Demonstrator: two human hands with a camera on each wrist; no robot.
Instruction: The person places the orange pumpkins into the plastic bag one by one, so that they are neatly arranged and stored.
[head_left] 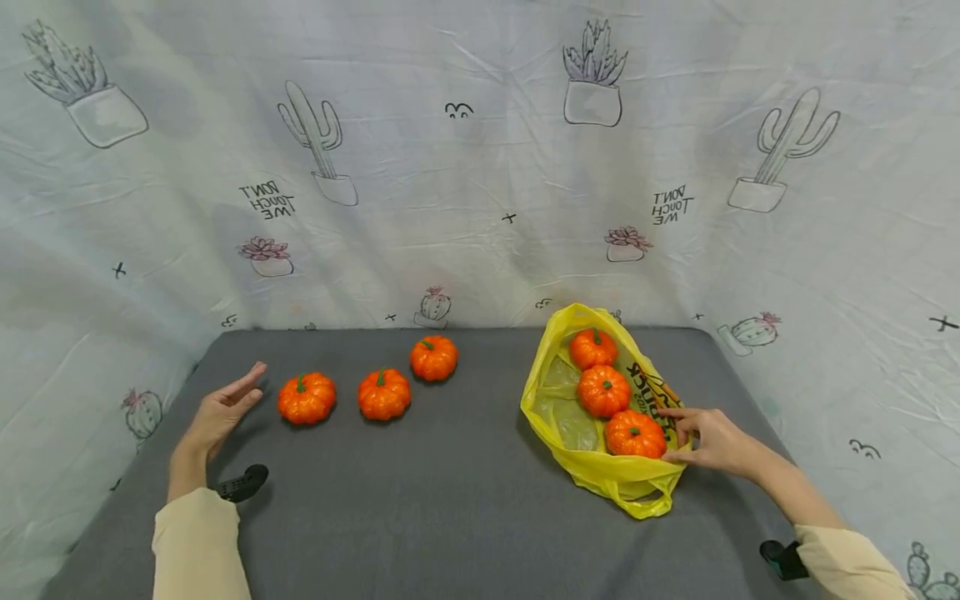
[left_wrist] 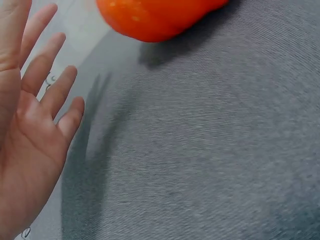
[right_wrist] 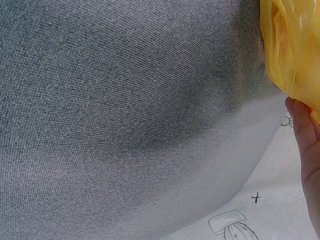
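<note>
A yellow plastic bag [head_left: 592, 463] lies with its mouth facing up on the right half of the table. Inside it three small orange pumpkins sit in a row: a far one [head_left: 593, 348], a middle one [head_left: 603, 391] and a near one [head_left: 635, 434]. My right hand [head_left: 716, 442] grips the bag's right rim, thumb and fingers at its edge. Over on the left, my left hand [head_left: 221, 414] is held with extended fingers beside the leftmost loose pumpkin [head_left: 307, 398], apart from it. In the left wrist view its palm [left_wrist: 30, 145] is bare.
Two more loose pumpkins, one nearer [head_left: 384, 394] and one farther back [head_left: 433, 358], stand between the left hand and the bag. A grey cloth covers the table [head_left: 420, 517]. White fabric [head_left: 480, 167] printed with cacti hangs behind and at both sides.
</note>
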